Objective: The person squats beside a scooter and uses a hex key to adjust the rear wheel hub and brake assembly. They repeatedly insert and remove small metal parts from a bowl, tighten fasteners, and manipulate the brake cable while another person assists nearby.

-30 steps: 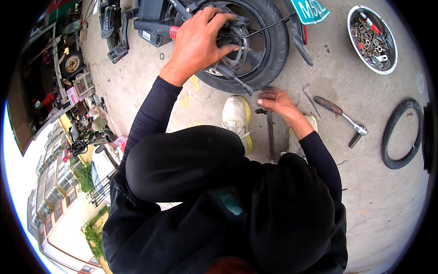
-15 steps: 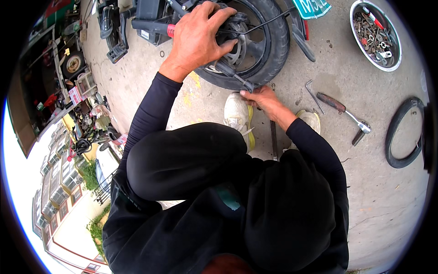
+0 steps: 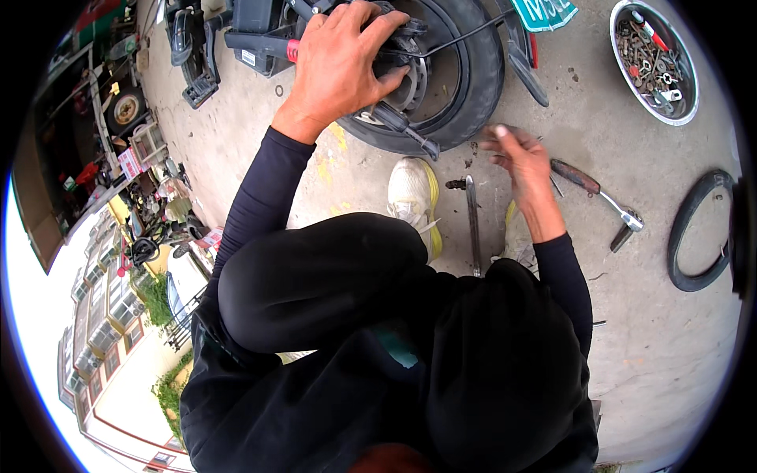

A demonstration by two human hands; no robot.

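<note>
I see the wheel fitted, straight ahead; work looks unfinished | left hand spread by the brake disc, I can't tell its grip | right hand half-curled, beside wheel, contents unclear | ratchet lying unheld

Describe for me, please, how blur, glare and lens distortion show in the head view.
Head view: the right hand looks slightly motion-blurred, the left hand sharper; head view: the sky is washed out white, the buildings bend near the picture's edge.
</note>
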